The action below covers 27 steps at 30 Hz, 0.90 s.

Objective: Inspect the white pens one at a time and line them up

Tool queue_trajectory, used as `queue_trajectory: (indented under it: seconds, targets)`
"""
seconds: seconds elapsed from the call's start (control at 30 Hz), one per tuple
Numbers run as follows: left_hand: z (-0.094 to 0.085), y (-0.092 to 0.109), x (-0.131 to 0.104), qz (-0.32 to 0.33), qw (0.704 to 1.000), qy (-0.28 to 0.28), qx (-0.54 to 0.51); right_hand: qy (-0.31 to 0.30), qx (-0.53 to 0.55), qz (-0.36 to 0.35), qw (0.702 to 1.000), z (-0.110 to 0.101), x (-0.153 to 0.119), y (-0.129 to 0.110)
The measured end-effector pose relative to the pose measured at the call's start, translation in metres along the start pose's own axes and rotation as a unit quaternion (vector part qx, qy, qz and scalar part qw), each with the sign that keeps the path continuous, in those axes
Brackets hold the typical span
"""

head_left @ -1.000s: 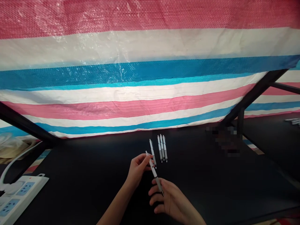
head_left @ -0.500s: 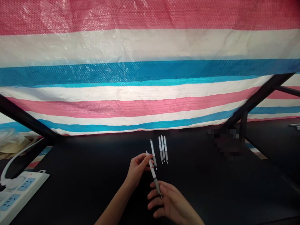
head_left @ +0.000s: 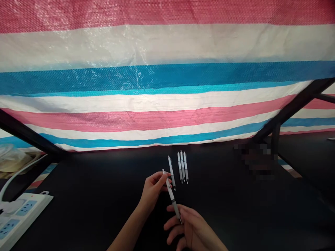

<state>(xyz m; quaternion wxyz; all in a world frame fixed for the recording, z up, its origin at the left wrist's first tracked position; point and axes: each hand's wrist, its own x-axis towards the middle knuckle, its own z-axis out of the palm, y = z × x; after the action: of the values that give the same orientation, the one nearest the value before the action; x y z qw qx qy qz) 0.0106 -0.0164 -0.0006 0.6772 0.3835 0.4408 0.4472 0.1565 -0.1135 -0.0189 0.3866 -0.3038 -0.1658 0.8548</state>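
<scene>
Right hand at 6 o'clock, fingers pinched on the grey tip end of a white pen. Left hand just beyond, toward 11 o'clock, fingertips closed round the pen's upper barrel; pen slants between both, apparently clear of the black table. Farther, at 12 o'clock, four loose pens lie side by side. Power strip at 9 o'clock. Striped tarp behind.

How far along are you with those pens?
Four pens already lie in a row on the black table. A fifth pen is in hand: left hand pinches its upper end, right hand its grey grip. No loose parts show, so what remains is unclear.
</scene>
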Motion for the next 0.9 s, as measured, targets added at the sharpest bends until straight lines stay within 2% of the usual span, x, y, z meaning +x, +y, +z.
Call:
queue_trajectory:
  seconds: [0.1,0.33,0.5,0.73,0.9]
  targets:
    - [0.000,0.000,0.000,-0.002,1.000,0.003,0.002,-0.004,-0.021,0.015,1.000,-0.003,0.003,0.002]
    - [0.003,-0.001,-0.001,0.001,1.000,0.010,-0.004,-0.053,-0.049,-0.012,0.997,-0.011,0.005,0.008]
    - [0.004,-0.003,-0.002,0.009,1.000,0.012,-0.010,-0.045,-0.081,-0.010,0.996,-0.011,0.004,0.006]
    - [0.002,0.006,-0.001,0.017,0.998,0.057,-0.038,-0.072,-0.049,-0.034,0.996,-0.010,0.006,0.009]
    - [-0.006,0.008,0.004,0.030,0.994,0.088,-0.061,-0.075,-0.043,-0.035,0.996,-0.012,0.006,0.010]
